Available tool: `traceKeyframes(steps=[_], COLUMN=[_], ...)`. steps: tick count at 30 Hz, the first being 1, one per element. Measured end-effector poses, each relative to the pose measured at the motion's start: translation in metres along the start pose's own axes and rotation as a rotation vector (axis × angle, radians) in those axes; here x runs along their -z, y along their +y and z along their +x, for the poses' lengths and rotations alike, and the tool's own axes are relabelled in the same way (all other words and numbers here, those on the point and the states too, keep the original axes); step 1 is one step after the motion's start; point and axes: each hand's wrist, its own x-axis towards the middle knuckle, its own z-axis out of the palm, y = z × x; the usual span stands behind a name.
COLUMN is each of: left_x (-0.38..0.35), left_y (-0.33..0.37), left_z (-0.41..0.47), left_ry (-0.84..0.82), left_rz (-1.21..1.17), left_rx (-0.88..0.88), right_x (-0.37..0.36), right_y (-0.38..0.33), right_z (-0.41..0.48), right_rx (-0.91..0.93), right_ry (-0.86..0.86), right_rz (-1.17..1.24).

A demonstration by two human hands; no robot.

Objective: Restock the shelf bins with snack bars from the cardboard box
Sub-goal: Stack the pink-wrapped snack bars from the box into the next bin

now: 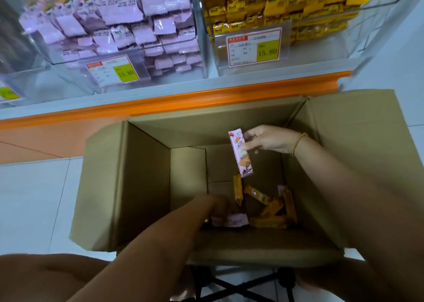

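Seen from the head camera, the open cardboard box stood on the floor just in front of the shelf, whose orange edge ran along above its far flap. The right hand was raised inside the box near its far wall, pinching a pink bar by its upper half between thumb and fingers, so that the bar hung nearly upright above the bottom.

The left hand reached deep into the box and lay on or beside a few more pink bars on the bottom. It was blurred, and whether its fingers had closed on any of them could not be told. To the right of it a loose heap of orange bars lay criss-cross in the corner.

On the shelf above were two clear bins. The left bin was piled with pink packs and the right bin with yellow ones, each with a price tag on its front.

The step in hand looked like picking stock out of the box, with little left in it. By colour the held bar probably belonged in the left bin. The next move would call for lifting it clear of the box wall and flap, carrying it up and left over the bin's rim, and releasing it onto the pile. The left hand would need a firm grip on its bars first.
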Motion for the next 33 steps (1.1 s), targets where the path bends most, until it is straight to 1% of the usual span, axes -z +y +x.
traceKeyframes(steps=[2, 3, 4, 6, 7, 8, 9, 11, 13, 14, 15, 16, 17, 21, 23, 24, 26, 30, 32, 33], left_x=[0.017, 0.029, 0.038, 0.049, 0.052, 0.052, 0.051, 0.051, 0.051, 0.053, 0.054, 0.056, 0.057, 0.061, 0.07, 0.074, 0.08, 0.088, 0.095, 0.1], left_y=[-0.007, -0.011, -0.017, -0.025, -0.025, -0.022, -0.018, -0.008, -0.003, -0.001, 0.002, 0.005, 0.01, 0.01, 0.005, 0.003, 0.0, 0.009, 0.011, 0.008], left_z=[-0.022, -0.036, -0.051, -0.087, -0.11, -0.132, -0.153, -0.192, -0.218, -0.228, -0.24, -0.251, -0.265, -0.297, -0.31, -0.314, -0.318, -0.334, -0.34, -0.342], left_ry=[0.146, 0.248, 0.376, 0.666, 0.814, 0.954, 1.06, 1.198, 1.32, 1.38, 1.41, 1.394, 1.343, 1.003, 0.849, 0.822, 0.865, 1.087, 1.161, 1.232], left_rz=[-0.147, -0.209, -0.261, -0.471, -0.535, -0.564, -0.579, -0.647, -0.729, -0.767, -0.826, -0.925, -1.05, -1.47, -1.554, -1.551, -1.468, -1.31, -1.398, -1.447], left_rx=[0.001, -0.047, -0.093, -0.17, -0.196, -0.217, -0.251, -0.388, -0.481, -0.512, -0.573, -0.653, -0.739, -1.068, -1.21, -1.247, -1.235, -1.1, -1.054, -1.012], right_x=[0.002, 0.003, 0.003, 0.0, -0.004, -0.008, -0.014, -0.027, -0.041, -0.049, -0.056, -0.062, -0.067, -0.077, -0.078, -0.078, -0.08, -0.083, -0.082, -0.08], right_y=[-0.008, -0.013, -0.019, -0.03, -0.037, -0.046, -0.056, -0.082, -0.11, -0.123, -0.133, -0.143, -0.151, -0.175, -0.183, -0.187, -0.195, -0.214, -0.223, -0.228], right_z=[-0.008, -0.013, -0.018, -0.029, -0.035, -0.041, -0.047, -0.06, -0.076, -0.084, -0.092, -0.099, -0.106, -0.125, -0.131, -0.132, -0.135, -0.138, -0.138, -0.137], right_rx=[0.009, 0.007, 0.003, 0.008, 0.026, 0.05, 0.083, 0.172, 0.242, 0.278, 0.315, 0.357, 0.401, 0.517, 0.537, 0.546, 0.57, 0.621, 0.619, 0.62], right_ry=[-0.022, -0.027, -0.025, -0.009, -0.002, -0.003, -0.011, -0.063, -0.151, -0.19, -0.203, -0.196, -0.174, -0.085, -0.049, -0.037, -0.024, 0.008, 0.056, 0.09], right_rz=[0.139, 0.178, 0.201, 0.235, 0.26, 0.288, 0.32, 0.437, 0.612, 0.658, 0.655, 0.619, 0.574, 0.474, 0.458, 0.461, 0.473, 0.482, 0.435, 0.418])
